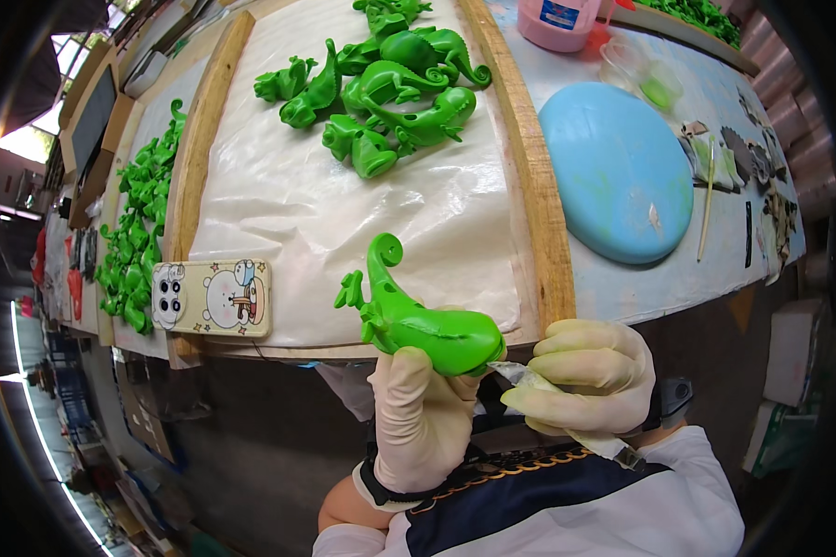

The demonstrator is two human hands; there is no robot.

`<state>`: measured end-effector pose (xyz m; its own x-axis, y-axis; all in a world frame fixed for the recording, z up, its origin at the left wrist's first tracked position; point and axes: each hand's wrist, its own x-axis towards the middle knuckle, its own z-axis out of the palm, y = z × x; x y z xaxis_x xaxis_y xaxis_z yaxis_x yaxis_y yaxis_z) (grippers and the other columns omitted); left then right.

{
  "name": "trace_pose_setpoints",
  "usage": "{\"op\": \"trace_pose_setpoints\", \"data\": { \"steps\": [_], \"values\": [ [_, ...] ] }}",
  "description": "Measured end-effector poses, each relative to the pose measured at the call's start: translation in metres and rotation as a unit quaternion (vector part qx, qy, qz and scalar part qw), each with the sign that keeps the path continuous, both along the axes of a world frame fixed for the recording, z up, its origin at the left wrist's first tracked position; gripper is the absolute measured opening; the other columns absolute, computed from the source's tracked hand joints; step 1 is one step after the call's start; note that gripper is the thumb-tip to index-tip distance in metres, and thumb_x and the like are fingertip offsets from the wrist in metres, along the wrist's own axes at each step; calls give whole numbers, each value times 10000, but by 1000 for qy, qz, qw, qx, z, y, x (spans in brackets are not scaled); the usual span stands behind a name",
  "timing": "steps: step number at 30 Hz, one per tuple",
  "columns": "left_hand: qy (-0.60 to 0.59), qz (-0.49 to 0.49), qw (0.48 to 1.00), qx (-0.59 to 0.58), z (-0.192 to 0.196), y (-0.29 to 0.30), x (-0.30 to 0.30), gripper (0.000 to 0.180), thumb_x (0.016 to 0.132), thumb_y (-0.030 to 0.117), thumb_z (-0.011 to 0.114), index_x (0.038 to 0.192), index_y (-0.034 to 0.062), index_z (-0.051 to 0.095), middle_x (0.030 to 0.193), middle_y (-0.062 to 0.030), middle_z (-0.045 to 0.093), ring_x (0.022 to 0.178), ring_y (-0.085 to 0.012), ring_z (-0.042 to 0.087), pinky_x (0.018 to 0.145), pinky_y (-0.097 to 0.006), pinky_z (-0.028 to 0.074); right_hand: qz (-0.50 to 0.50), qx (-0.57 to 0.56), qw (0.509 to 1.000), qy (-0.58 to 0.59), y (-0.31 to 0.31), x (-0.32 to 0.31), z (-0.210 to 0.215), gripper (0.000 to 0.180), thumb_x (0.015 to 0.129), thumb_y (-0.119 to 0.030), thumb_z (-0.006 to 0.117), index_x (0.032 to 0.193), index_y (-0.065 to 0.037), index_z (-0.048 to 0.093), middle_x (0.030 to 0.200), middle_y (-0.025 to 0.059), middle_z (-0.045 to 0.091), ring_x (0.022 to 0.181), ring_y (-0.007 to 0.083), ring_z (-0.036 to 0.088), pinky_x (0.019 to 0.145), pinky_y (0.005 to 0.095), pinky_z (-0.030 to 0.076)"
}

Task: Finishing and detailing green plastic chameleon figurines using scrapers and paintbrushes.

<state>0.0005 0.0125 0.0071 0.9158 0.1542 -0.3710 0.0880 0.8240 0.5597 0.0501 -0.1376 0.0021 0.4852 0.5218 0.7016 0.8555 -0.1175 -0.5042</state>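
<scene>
Right hand (593, 376) grips tool (522, 375), tip by the right end of toy (437, 336), contact unclear; left hand (420, 418) holds toy up-left of it, long axis sloping from curled tail (378, 278) down to that end

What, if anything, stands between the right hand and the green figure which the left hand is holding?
Only the slim, pale-wrapped tool held in the right hand: its tip is at the rounded end of the green figure. Whether it touches is hard to tell. Nothing else visible stands between them.
</scene>
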Motion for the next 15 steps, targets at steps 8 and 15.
{"op": "trace_pose_setpoints", "data": {
  "steps": [8, 15],
  "values": [
    [-14, -13, 1000, -24, -2, 2, 0, 497, 734, 348, 606, 1106, 69, 430, 1015, -69, 492, 952, -232, 472, 735, -321, 458, 6, 0, 1000, 9, -1, 1, 0, 308, 590, -81, 676, 892, -94, 619, 821, 42, 489, 663, 193, 534, 592, 270, 483],
    [-27, 23, 999, 29, -2, 0, -1, 491, 751, 340, 587, 1122, 65, 418, 1026, -73, 489, 953, -236, 471, 760, -343, 442, 45, 17, 997, 68, 3, 2, 1, 323, 586, -62, 679, 902, -73, 613, 813, 52, 490, 642, 203, 540, 591, 282, 492]
  ]
}}
